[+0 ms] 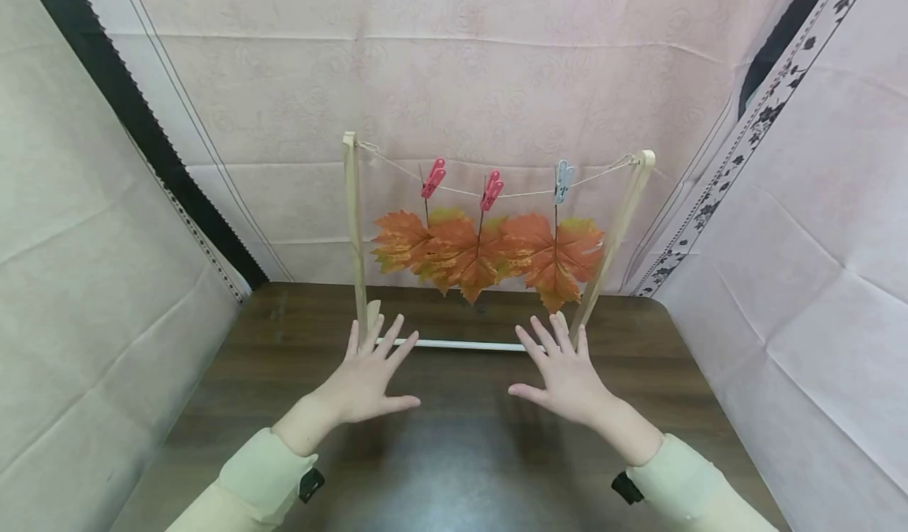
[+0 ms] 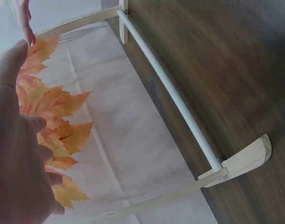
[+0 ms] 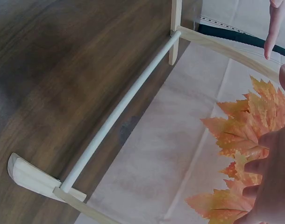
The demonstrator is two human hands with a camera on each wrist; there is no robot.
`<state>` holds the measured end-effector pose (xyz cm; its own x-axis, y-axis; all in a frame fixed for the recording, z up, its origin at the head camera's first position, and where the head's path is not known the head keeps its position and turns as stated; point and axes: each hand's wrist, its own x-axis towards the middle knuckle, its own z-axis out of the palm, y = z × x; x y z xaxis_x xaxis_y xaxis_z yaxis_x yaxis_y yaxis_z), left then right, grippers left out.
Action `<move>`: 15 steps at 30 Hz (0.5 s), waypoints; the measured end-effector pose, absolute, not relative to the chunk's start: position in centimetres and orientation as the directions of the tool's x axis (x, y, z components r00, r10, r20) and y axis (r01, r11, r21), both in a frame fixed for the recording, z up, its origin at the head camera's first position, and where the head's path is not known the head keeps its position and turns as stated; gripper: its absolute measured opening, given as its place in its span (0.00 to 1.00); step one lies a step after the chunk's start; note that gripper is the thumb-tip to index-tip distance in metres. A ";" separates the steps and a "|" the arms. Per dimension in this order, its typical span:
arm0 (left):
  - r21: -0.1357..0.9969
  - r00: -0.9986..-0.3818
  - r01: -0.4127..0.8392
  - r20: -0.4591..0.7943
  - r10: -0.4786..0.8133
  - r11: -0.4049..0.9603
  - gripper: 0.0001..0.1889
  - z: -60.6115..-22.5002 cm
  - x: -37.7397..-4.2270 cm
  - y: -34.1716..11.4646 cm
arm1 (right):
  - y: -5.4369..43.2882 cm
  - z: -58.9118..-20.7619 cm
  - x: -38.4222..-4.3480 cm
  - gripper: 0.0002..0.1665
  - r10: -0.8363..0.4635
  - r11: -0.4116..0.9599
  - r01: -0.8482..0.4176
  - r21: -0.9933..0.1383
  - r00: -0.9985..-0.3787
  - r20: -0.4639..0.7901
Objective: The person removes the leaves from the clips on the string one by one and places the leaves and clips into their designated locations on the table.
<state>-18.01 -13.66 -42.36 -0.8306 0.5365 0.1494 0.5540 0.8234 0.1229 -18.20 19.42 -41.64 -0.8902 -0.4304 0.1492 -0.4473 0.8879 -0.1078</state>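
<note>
Three orange maple leaves [image 1: 477, 260] hang by their stems from a string [image 1: 525, 194] tied between two wooden posts. Two red clothespins [image 1: 491, 191] and one light blue clothespin [image 1: 563, 182] grip the stems. My left hand [image 1: 364, 382] is held over the table with fingers spread, in front of the left post [image 1: 353, 217]. Mirroring it, my right hand [image 1: 565, 380] spreads its fingers in front of the right post [image 1: 620, 228]. Neither hand holds anything. In the wrist views the leaves [image 2: 53, 107] show partly behind the fingers.
A white rod [image 1: 468, 345] joins the posts low down, and wooden feet [image 3: 35, 177] rest on the dark wooden table [image 1: 454, 453]. Pale patterned cloth [image 1: 454, 83] hangs behind, with more cloth on both sides. Each sleeve has a black strap piece [image 1: 310, 485] near the wrist.
</note>
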 end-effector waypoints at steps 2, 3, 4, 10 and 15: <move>0.139 -0.835 0.547 0.150 0.529 0.825 0.50 -42.0 -18.3 -13.7 | 19.5 -41.5 -18.3 0.54 -0.428 0.887 -0.447 -0.119 -0.891 0.154; 0.149 -0.839 0.542 0.152 0.523 0.827 0.50 -41.8 -18.4 -13.7 | 19.5 -41.5 -18.4 0.54 -0.428 0.885 -0.449 -0.124 -0.889 0.160; 0.156 -0.843 0.536 0.152 0.516 0.830 0.50 -41.5 -18.6 -13.7 | 19.5 -41.3 -18.4 0.54 -0.429 0.883 -0.451 -0.128 -0.888 0.166; 0.209 -0.861 0.507 0.174 0.478 0.836 0.50 -39.7 -19.9 -14.2 | 19.6 -40.3 -18.9 0.53 -0.428 0.873 -0.459 -0.164 -0.883 0.193; 0.215 -0.869 0.489 0.204 0.451 0.845 0.49 -37.9 -20.9 -14.4 | 19.4 -38.6 -19.3 0.53 -0.430 0.847 -0.462 -0.265 -0.887 0.171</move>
